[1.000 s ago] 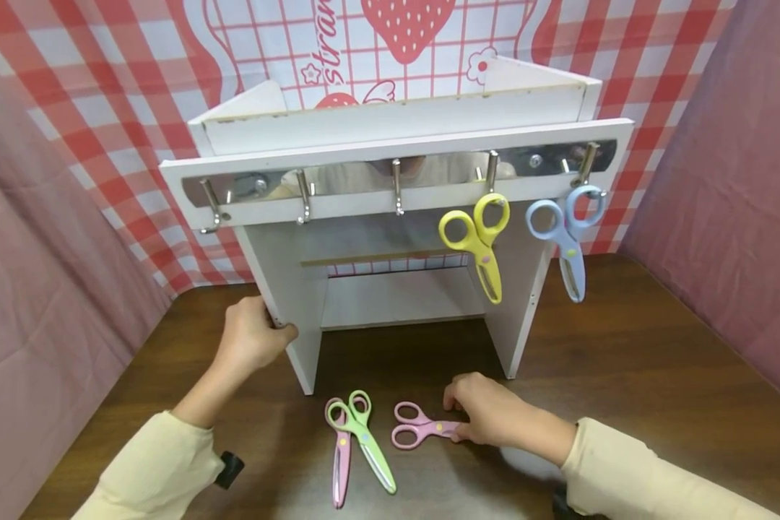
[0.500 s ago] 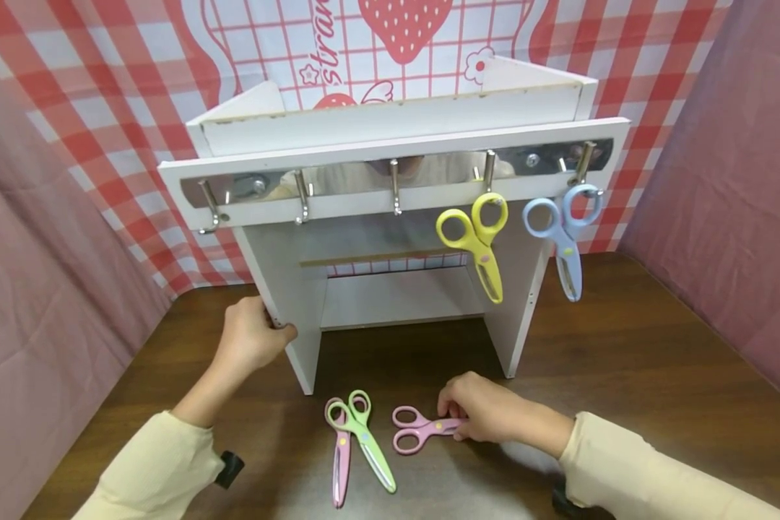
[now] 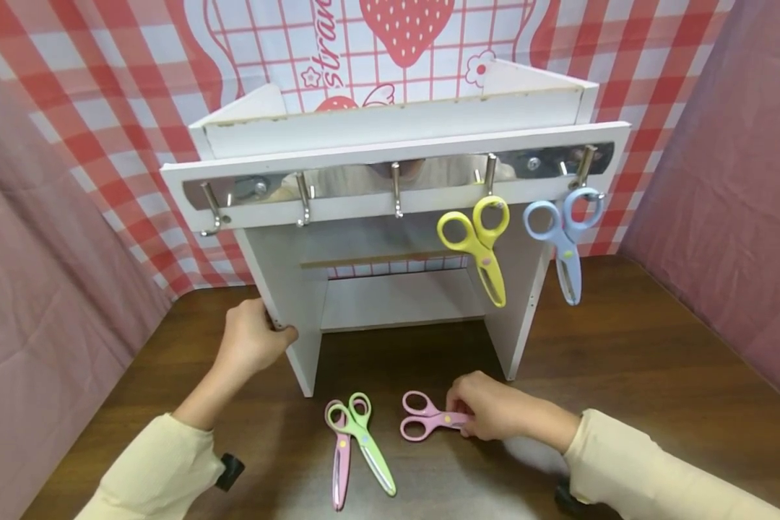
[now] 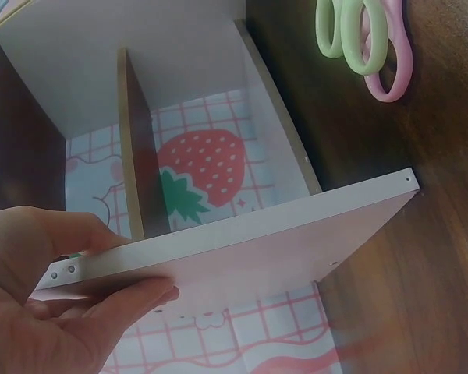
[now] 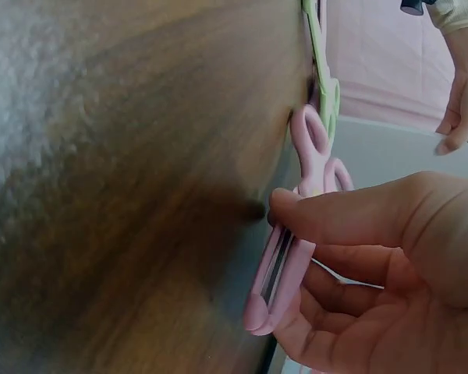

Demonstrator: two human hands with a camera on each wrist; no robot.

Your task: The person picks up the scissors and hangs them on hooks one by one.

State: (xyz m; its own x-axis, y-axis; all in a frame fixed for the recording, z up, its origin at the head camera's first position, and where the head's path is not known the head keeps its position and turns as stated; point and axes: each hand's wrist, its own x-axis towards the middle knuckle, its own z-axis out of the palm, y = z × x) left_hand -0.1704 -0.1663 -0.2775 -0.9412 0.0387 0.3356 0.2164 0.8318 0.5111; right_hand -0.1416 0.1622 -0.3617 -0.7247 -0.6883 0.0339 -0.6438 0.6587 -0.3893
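Note:
My left hand (image 3: 250, 339) grips the front edge of the left side panel (image 4: 242, 234) of a white shelf unit, thumb on one face and fingers on the other. My right hand (image 3: 497, 408) pinches pink scissors (image 3: 434, 417) by the blades, between thumb and fingers. Their handle loops point left, and the right wrist view shows the pink-covered blades (image 5: 279, 276) beneath the thumb. Left of these, green scissors (image 3: 367, 440) lie across a second pink pair (image 3: 341, 473) on the table. Yellow scissors (image 3: 484, 253) and blue scissors (image 3: 567, 242) hang from hooks on the shelf unit's front rail (image 3: 351, 209).
Bare hooks (image 3: 304, 198) stick out along the left and middle of the rail, above the table (image 3: 624, 347). A red checked cloth (image 3: 130, 130) hangs behind the unit. Pink curtains (image 3: 708, 188) stand at both sides.
My right hand has shifted slightly right, taking the pink scissors with it; their handles have moved up and right in view. My left hand stays on the panel.

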